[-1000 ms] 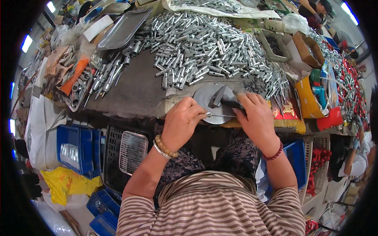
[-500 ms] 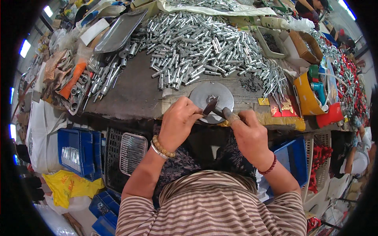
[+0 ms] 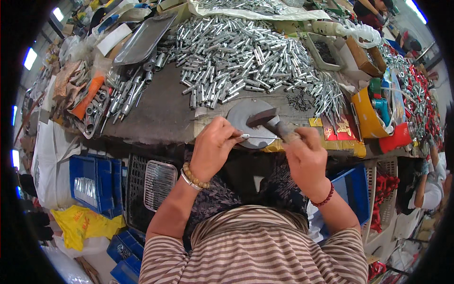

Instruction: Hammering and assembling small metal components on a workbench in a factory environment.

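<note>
A round grey metal disc [image 3: 240,113] lies at the bench's front edge. My left hand [image 3: 215,144] is closed in a pinch on one end of a slim silver metal rod [image 3: 260,137], held level across the disc's near part. My right hand [image 3: 306,154] is wrapped round the handle of a hammer [image 3: 263,117], whose dark head is over the disc, a little beyond the rod. The handle partly hides the disc's right side.
A big heap of silver metal tubes [image 3: 236,57] covers the bench beyond the disc. Small dark pins [image 3: 299,100] lie to its right, near a red packet [image 3: 338,128] and a yellow container [image 3: 366,111]. At left are a metal tray [image 3: 144,40] and long sockets. Blue bins [image 3: 90,182] stand below.
My right hand and the hammer have moved right; the hammer head has lifted away from the near part of the disc. The rod in my left hand now shows plainly.
</note>
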### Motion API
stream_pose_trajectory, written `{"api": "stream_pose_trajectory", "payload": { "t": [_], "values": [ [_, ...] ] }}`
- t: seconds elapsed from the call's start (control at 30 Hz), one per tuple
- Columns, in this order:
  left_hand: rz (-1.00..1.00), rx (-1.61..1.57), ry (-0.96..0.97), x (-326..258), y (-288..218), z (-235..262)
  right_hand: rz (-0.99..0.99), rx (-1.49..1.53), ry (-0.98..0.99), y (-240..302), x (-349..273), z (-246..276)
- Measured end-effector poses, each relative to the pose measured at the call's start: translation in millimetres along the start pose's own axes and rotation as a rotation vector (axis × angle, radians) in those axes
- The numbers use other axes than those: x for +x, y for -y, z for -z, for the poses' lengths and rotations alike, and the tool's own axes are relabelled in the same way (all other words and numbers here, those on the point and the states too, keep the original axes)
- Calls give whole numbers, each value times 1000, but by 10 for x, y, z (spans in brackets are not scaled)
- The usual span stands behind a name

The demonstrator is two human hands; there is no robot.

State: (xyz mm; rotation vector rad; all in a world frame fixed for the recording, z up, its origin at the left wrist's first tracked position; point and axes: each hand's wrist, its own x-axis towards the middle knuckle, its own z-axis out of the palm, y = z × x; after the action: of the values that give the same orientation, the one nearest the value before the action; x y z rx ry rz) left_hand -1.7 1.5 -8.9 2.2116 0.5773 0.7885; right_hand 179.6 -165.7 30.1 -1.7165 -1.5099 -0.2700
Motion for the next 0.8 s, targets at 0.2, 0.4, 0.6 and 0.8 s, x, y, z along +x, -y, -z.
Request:
{"api": "stream_pose_trajectory", "payload": {
  "t": [0.2,0.4,0.6,0.8],
  "values": [
    [5,-39,-29,-9,45,-38,-43,17,56,-3,-173,-31],
    [4,-10,-5,-11,27,2,-218,161,256,-71,116,-33],
    [-26,30,-18,-1,34,-11,41,-112,267,-294,216,-125],
    [-4,9,-52,-54,68,-39,-35,-174,356,41,-11,-111]
  ]
}}
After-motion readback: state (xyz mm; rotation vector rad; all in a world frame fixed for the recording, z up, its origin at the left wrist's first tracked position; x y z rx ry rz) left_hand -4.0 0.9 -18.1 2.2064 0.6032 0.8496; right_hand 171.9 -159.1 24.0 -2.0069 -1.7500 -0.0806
